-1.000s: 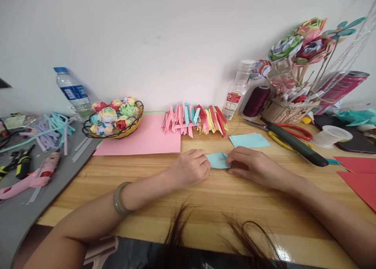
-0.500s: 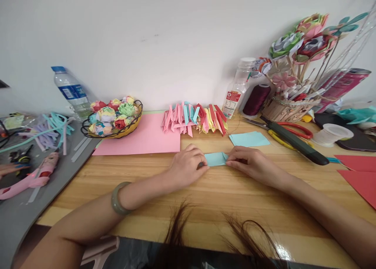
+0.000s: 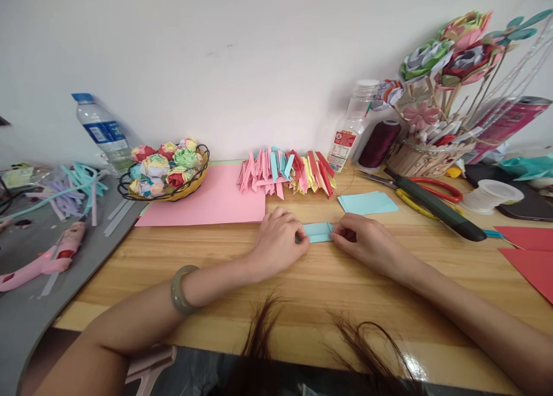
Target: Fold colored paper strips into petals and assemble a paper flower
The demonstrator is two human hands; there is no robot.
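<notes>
A small light-blue paper strip (image 3: 318, 232) lies on the wooden table between my hands, with a lengthwise crease and a fold at its right end. My left hand (image 3: 280, 241) pinches its left end; a ring shows on one finger and a green bangle (image 3: 183, 290) sits on that forearm. On the right end of the strip, my right hand (image 3: 363, 237) presses with thumb and fingertips together. Just behind my right hand rests a small stack of light-blue paper sheets (image 3: 368, 203). Further back stands a row of folded paper pieces (image 3: 276, 174) in pink, blue, red and yellow.
Pink paper (image 3: 207, 206) lies under a basket of paper flowers (image 3: 164, 174) at the left. Scissors (image 3: 425, 191), a dark green cutter (image 3: 440, 208), a white spool (image 3: 492, 195) and red paper (image 3: 529, 269) are on the right. Bottles (image 3: 101, 132) lean against the wall.
The strip now shows a lengthwise crease line, and its right-end fold looks flatter. Both hands keep hold of its ends. At the far left, another person's hand has left the view.
</notes>
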